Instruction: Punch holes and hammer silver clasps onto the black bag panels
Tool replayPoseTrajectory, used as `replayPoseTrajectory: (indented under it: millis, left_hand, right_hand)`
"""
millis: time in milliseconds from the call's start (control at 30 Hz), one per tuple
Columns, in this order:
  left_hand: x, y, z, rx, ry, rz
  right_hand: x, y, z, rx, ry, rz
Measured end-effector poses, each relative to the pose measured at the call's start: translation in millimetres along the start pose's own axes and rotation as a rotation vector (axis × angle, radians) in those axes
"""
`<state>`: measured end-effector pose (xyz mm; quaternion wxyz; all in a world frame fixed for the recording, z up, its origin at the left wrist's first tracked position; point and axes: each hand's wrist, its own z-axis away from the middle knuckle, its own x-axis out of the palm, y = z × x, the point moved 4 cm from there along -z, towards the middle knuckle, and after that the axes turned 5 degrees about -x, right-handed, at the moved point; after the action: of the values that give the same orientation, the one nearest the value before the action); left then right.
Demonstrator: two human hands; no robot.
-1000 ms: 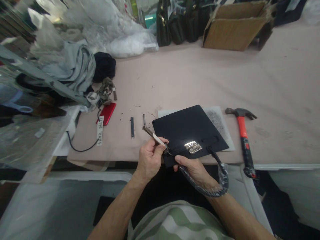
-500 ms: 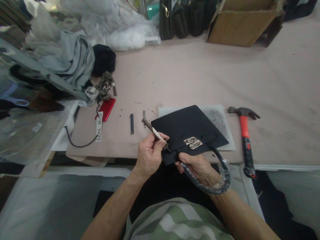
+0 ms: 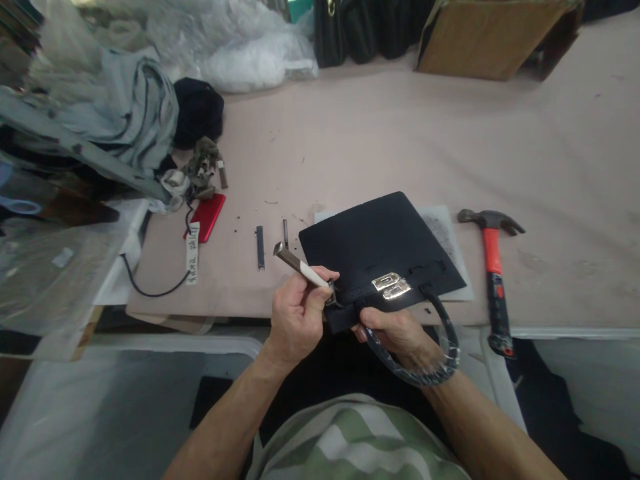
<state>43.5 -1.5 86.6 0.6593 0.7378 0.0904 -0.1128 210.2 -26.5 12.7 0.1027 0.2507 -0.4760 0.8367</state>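
Note:
A black bag panel (image 3: 373, 240) with a shiny metal letter-like ornament (image 3: 391, 285) lies tilted at the table's front edge. From its front side curves a black handle (image 3: 443, 320), partly wrapped in clear film. My left hand (image 3: 299, 313) pinches a slim metal tool with a white middle (image 3: 310, 275); its near end meets the panel's front left corner, and its exact kind is unclear. My right hand (image 3: 393, 333) is closed on the panel's front edge, thumb on top, fingers hidden beneath. The handle loops over the right wrist.
A claw hammer (image 3: 493, 267) lies to the right. Beneath the panel is a speckled white sheet (image 3: 443, 230). Left are a dark flat strip (image 3: 260, 247), a small metal rod (image 3: 285, 233) and a red flat object (image 3: 210, 217). A cardboard box (image 3: 480, 40) stands at the back.
The tool's free end has swung left and toward me. The panel's far edge has risen slightly and its ornament has shifted a little right. Both hands keep their grip.

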Motion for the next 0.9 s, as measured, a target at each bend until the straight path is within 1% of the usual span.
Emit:
replayPoseTrajectory:
  millis: [133, 233, 333, 433, 500, 667, 800, 900]
  left_hand:
    - [0.9, 1, 1, -0.005, 0.009, 0.002]
    - [2.0, 1, 2, 0.019, 0.014, -0.032]
    - [3.1, 1, 3, 0.048, 0.015, -0.061]
    - [4.2, -1, 2, 0.045, 0.008, -0.066]
    - [4.5, -4, 1, 0.019, 0.008, -0.034]
    - [4.3, -10, 1, -0.083, 0.019, 0.146]
    - [4.7, -11, -1, -0.122, 0.021, 0.208]
    - [7.4, -18, -2, -0.164, 0.011, 0.185]
  right_hand:
    - [-5, 3, 1, 0.026, -0.003, 0.016]
    - [-7, 5, 0, 0.045, 0.008, 0.011]
    - [-6, 6, -2, 0.024, 0.014, -0.009]
    - [-5, 4, -3, -0.011, 0.002, -0.022]
    - [-5, 3, -2, -0.017, -0.013, -0.024]
    - [-9, 5, 0, 0.021, -0.033, -0.025]
    - [-2, 1, 2, -0.042, -0.056, -0.019]
    - [1, 4, 3, -0.072, -0.044, -0.019]
